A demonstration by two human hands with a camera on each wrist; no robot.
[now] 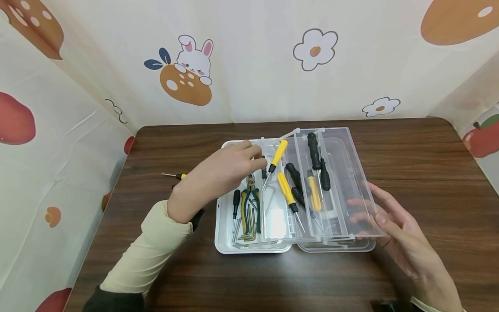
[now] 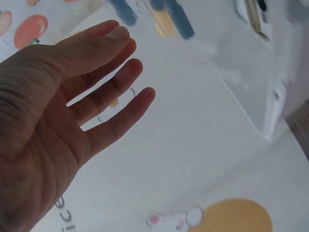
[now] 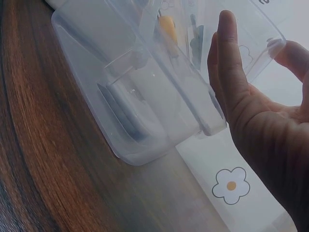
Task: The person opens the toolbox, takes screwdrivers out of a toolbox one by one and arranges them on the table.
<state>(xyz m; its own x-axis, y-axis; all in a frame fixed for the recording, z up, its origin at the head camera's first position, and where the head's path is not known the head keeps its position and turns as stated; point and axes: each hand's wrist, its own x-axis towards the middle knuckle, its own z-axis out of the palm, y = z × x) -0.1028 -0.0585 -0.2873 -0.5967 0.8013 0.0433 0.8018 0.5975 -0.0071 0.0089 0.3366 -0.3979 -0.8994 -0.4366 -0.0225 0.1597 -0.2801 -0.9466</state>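
My right hand (image 1: 405, 238) grips the right edge of a clear plastic tray (image 1: 341, 173), thumb at the rim and fingers showing through from below. The tray overlaps the right part of a white toolbox (image 1: 222, 242). In it lie a black screwdriver (image 1: 313, 151), a smaller black one (image 1: 325, 175) and a yellow-handled tool (image 1: 313, 193). Over the toolbox's left compartment hovers my left hand (image 1: 230, 169), fingers loosely bent and nothing between them in the left wrist view. Near its fingertips, a yellow screwdriver (image 1: 279, 152) leans; another yellow screwdriver (image 1: 286, 188) lies beside the tray.
Green-and-yellow pliers (image 1: 245, 206), several hex keys (image 1: 251, 232) and a small black screwdriver (image 1: 236, 199) lie in the left compartment. A yellow-handled screwdriver (image 1: 180, 176) sits on the wooden table (image 1: 187, 260), partly behind my left forearm. A printed curtain (image 1: 253, 65) hangs behind the table.
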